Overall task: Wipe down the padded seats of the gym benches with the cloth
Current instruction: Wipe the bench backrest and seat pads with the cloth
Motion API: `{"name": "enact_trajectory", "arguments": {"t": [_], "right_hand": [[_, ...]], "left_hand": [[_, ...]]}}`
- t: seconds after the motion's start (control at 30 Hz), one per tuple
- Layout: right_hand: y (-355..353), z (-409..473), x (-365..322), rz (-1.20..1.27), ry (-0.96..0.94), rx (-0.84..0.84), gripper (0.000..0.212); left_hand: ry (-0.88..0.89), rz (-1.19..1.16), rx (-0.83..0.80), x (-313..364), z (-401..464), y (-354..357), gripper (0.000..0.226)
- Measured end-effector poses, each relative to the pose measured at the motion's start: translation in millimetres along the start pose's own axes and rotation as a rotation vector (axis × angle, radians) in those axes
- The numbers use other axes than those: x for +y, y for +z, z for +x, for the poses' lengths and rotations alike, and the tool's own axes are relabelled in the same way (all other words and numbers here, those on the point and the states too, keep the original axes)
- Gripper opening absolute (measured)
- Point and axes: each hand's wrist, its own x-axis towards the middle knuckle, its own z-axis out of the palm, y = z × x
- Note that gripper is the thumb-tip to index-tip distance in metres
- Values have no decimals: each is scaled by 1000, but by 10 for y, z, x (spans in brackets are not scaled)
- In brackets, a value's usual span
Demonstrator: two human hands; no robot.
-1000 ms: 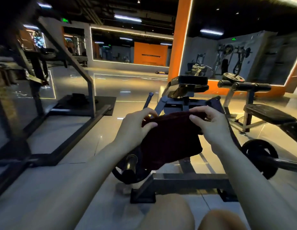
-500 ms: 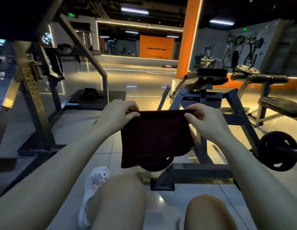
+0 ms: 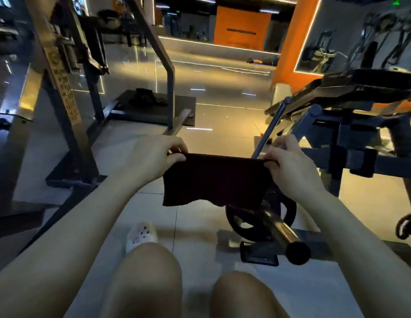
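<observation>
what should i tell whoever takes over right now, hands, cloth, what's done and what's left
Left hand: pinches the top left corner of the dark cloth.
Right hand: pinches the top right corner.
The cloth hangs stretched between both hands in the air, above the floor and in front of the weight plate and bar, touching no pad.
The padded bench is ahead on the right.
Done: no wiping shows.
Left: bring the cloth to the padded seats and wipe them.

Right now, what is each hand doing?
Left hand: fingers pinch the top left corner of the dark cloth.
Right hand: fingers pinch the top right corner of the same cloth, held spread out in the air.
</observation>
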Motion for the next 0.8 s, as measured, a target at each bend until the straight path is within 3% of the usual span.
{"name": "enact_trajectory", "arguments": {"t": [0.1, 0.27, 0.47, 0.63, 0.8], "right_hand": [[133, 230, -127, 30, 83, -106, 19], [168, 445, -275, 172, 191, -56, 15], [128, 725, -269, 96, 214, -104, 26], [191, 1103, 125, 41, 294, 126, 17], [410, 1352, 455, 4, 492, 374, 19]], "left_hand": [[2, 7, -36, -205, 94, -73, 18], [31, 55, -19, -442, 401, -106, 21], [88, 70, -1, -617, 986, -70, 22], [187, 29, 37, -540, 1698, 105, 17], [313, -97, 31, -366, 2334, 395, 14]]}}
